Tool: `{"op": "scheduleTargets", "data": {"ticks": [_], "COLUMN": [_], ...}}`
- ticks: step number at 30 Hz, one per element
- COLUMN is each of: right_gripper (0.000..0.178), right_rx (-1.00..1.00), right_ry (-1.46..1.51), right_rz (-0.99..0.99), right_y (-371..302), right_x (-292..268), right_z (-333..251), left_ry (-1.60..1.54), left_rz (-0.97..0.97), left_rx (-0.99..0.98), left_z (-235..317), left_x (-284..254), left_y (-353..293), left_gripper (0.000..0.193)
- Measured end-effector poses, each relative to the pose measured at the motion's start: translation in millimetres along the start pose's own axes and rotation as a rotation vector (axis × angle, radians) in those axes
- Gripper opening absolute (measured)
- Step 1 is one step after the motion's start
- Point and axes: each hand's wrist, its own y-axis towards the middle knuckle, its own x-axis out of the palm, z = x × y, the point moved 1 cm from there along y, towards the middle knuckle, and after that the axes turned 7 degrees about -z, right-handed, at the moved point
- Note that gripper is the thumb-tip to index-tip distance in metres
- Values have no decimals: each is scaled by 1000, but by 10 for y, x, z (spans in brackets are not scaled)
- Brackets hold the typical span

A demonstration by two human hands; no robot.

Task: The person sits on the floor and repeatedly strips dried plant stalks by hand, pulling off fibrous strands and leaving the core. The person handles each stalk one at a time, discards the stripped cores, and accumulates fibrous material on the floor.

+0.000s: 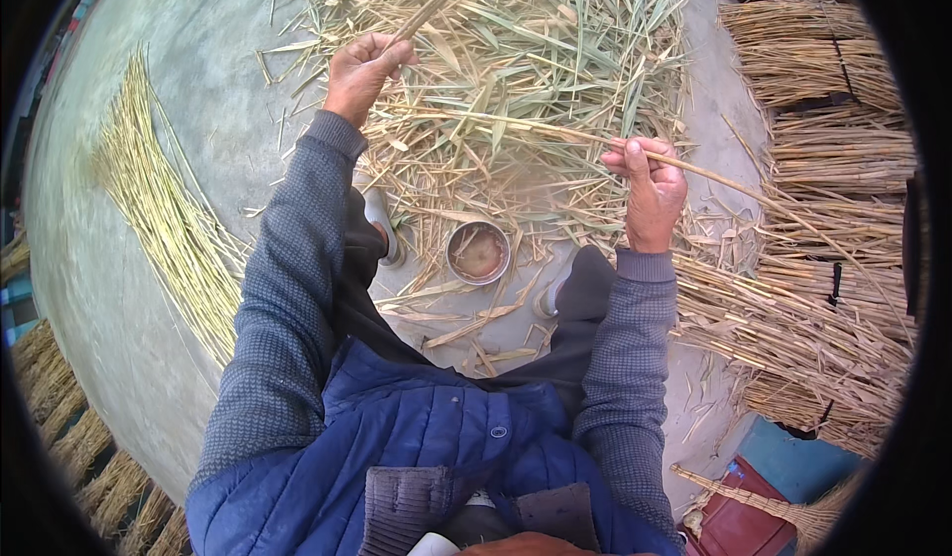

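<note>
My right hand [654, 189] is closed round a long, thin, dry reed stalk [734, 181]. One end of the stalk runs left over the leaf pile, and the other slants down to the right past the bundles. Higher up and to the left, my left hand [367, 72] pinches a short, flat brown strip [424, 14] pointing up and right; whether it is a leaf husk or a tool I cannot tell. Beneath both hands spreads a heap of green and tan reed leaves [565, 30]. A round metal bowl [508, 250] stands between my feet.
To the left lies a sheaf of yellow-green stalks [169, 199] on the concrete floor [89, 268]. Loose dry reeds [793, 333] lie beside my right arm. Tied reed bundles [843, 149] line the right side. At bottom right are a dark red object [744, 516] and a straw broom [808, 516].
</note>
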Motion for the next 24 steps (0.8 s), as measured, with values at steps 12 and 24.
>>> {"op": "scheduleTargets", "data": {"ticks": [12, 24], "right_gripper": [18, 21], "right_rx": [113, 36], "right_ry": [-12, -28], "right_rz": [-156, -43], "right_y": [9, 41], "right_x": [727, 397], "right_z": [287, 14], "left_ry": [983, 879], "left_rz": [-384, -447], "left_rx": [734, 344], "left_z": [201, 88], "left_x": [1016, 500], "left_y": [-287, -234], "left_gripper": [18, 26]}}
